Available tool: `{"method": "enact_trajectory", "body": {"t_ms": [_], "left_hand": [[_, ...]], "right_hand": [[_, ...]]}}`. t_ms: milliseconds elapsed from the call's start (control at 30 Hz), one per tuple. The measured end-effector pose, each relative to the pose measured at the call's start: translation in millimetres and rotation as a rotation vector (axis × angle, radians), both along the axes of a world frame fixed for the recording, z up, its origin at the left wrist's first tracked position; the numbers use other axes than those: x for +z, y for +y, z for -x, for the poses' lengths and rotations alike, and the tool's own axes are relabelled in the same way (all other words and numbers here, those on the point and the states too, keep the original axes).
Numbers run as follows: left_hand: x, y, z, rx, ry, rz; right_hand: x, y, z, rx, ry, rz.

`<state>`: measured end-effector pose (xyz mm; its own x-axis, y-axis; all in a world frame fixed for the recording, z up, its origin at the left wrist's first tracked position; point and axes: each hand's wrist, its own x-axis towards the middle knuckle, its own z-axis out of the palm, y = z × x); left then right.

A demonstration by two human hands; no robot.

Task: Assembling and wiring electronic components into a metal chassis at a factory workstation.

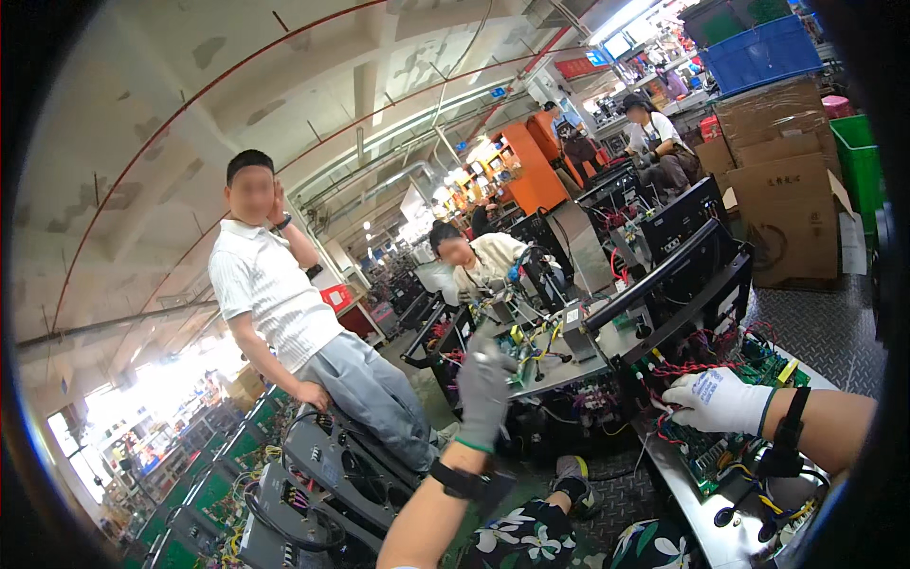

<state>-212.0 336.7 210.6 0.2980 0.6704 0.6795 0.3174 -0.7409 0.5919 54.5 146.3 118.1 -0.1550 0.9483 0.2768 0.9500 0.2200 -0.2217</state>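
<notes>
My left hand point(484, 394), in a grey glove, is raised in front of the nearest open machine chassis point(559, 370). Motion smears its fingers, and whether they hold anything is unclear. At the right, my right hand point(718, 399), in a white glove, is closed beside red wires point(697, 367); what its fingertips pinch is hidden. Below it, a green circuit board point(706, 457) lies on a bare metal panel point(697, 526). Yellow and black cables point(763, 498) run across this panel near my right wrist. A black handle bar point(649, 275) slants over the chassis.
A person in a white shirt point(280, 284) stands at the left, one hand on a row of grey machine units point(327, 455). Another person point(483, 261) leans in beyond the chassis. Cardboard boxes point(782, 213) and a green bin point(858, 166) stand at the far right.
</notes>
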Motion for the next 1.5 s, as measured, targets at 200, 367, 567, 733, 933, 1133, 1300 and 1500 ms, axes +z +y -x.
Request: {"method": "enact_trajectory", "body": {"t_ms": [200, 367, 567, 733, 933, 1133, 1300, 1500], "left_hand": [[-22.1, -13.9, -1.7, -0.115, 0.358, -0.291], [-64.6, -106.6, -45.7, -0.615, 0.707, 0.366], [-116.6, -95.2, -78.6, -0.788, 0.769, 0.451], [-123.1, -83.3, -72.1, -0.809, 0.655, 0.579], [-104.2, -103.8, -75.2, -0.825, 0.677, 0.648], [-100.2, -117.9, -66.0, -0.944, 0.465, 0.964], [-80.1, -122.3, -68.0, -0.951, 0.498, 1.014], [-57.1, -97.0, -51.5, -0.620, 0.384, 0.774]], "right_hand": [[-0.2, -6.5, -2.0, -0.156, -0.218, 0.064], [26.3, -18.4, 7.4, -0.243, -0.340, 0.313], [60.4, -27.3, 41.9, 0.127, -0.236, 0.103], [60.6, -21.2, 31.7, 0.284, -0.088, -0.033], [63.3, -27.8, 34.1, 0.220, -0.195, 0.119], [45.7, -29.4, 25.5, 0.299, -0.020, -0.046], [43.3, -36.3, 26.7, 0.278, -0.054, -0.199], [87.9, -22.6, -7.4, 0.148, 0.323, -0.380]]}}
